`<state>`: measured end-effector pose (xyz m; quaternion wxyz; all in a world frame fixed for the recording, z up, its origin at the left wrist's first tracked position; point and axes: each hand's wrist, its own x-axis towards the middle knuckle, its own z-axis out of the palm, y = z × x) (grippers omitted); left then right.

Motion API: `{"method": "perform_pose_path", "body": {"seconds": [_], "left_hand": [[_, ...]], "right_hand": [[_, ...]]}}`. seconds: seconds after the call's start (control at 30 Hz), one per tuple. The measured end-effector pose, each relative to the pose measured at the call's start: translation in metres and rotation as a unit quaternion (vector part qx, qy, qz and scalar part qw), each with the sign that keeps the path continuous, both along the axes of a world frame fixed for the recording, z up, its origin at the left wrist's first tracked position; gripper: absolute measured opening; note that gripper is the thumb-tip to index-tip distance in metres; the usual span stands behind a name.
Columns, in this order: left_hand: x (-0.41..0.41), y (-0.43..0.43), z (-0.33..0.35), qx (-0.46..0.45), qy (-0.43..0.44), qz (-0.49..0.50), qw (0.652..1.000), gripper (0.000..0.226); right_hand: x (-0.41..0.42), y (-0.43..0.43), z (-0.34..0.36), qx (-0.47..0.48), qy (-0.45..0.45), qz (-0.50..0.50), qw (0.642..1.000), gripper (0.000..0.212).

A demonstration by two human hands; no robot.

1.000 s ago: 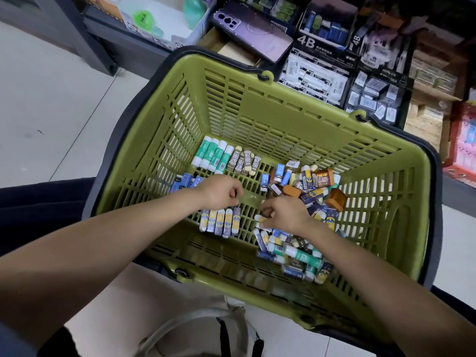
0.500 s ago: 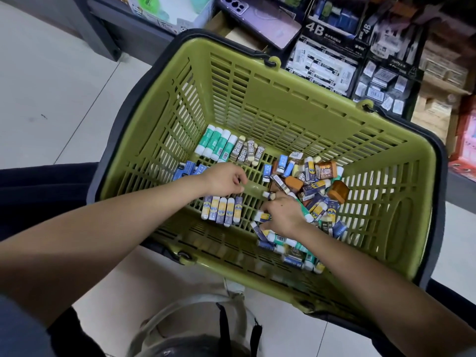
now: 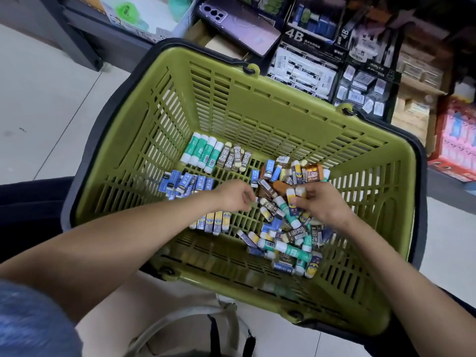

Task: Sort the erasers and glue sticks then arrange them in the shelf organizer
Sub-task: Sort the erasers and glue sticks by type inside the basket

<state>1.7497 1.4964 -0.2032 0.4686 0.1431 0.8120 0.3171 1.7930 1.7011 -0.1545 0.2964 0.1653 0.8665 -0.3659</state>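
Observation:
A green plastic basket point(image 3: 283, 91) holds the stock. Along its far left floor lie a row of green-and-white glue sticks point(image 3: 202, 152), a row of brown 2B erasers point(image 3: 235, 157), a cluster of blue erasers point(image 3: 185, 184) and a row of yellow-and-blue erasers point(image 3: 213, 222). A mixed pile of erasers and glue sticks point(image 3: 286, 238) fills the right side. My right hand point(image 3: 322, 202) hovers over that pile and pinches two blue-sleeved erasers point(image 3: 295, 195). With its fingers curled, my left hand point(image 3: 235, 195) sits between the sorted rows; whether it holds anything is unclear.
Behind the basket stands the shelf with boxes of 4B erasers point(image 3: 304, 70), a purple phone point(image 3: 237, 24) and a white box point(image 3: 154, 19). Red boxes point(image 3: 456, 140) stand at the right. Tiled floor lies to the left, and a bag point(image 3: 206, 331) sits below the basket.
My right hand has risen from the lower part of the pile towards its upper middle and now pinches two erasers. My left hand has stayed in about the same spot.

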Motion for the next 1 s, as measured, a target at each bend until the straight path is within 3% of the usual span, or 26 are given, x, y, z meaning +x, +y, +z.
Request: {"method": "perform_pose_path", "body": {"seconds": [0.2, 0.3, 0.57, 0.7, 0.83, 1.0], "left_hand": [[0.017, 0.033, -0.013, 0.025, -0.069, 0.049, 0.996, 0.042], [0.029, 0.047, -0.018, 0.041, -0.107, 0.115, 0.987, 0.044], [0.038, 0.06, -0.02, 0.009, -0.017, 0.163, 0.986, 0.029], [0.024, 0.033, 0.003, 0.013, -0.009, 0.137, 0.99, 0.03], [-0.011, -0.02, 0.029, -0.023, 0.116, 0.1, 0.988, 0.022], [-0.046, -0.064, 0.03, -0.05, 0.071, 0.12, 0.989, 0.021]], "right_hand": [[0.003, 0.013, 0.014, -0.065, -0.002, -0.17, 0.983, 0.015], [-0.001, 0.015, 0.016, -0.103, -0.007, -0.218, 0.971, 0.043], [-0.003, 0.011, 0.019, -0.134, -0.007, -0.24, 0.961, 0.041], [-0.006, 0.005, 0.018, -0.157, -0.007, -0.246, 0.956, 0.026], [-0.005, -0.003, 0.015, -0.163, -0.012, -0.235, 0.958, 0.029], [-0.002, -0.007, 0.012, -0.155, -0.027, -0.228, 0.961, 0.029]]}}
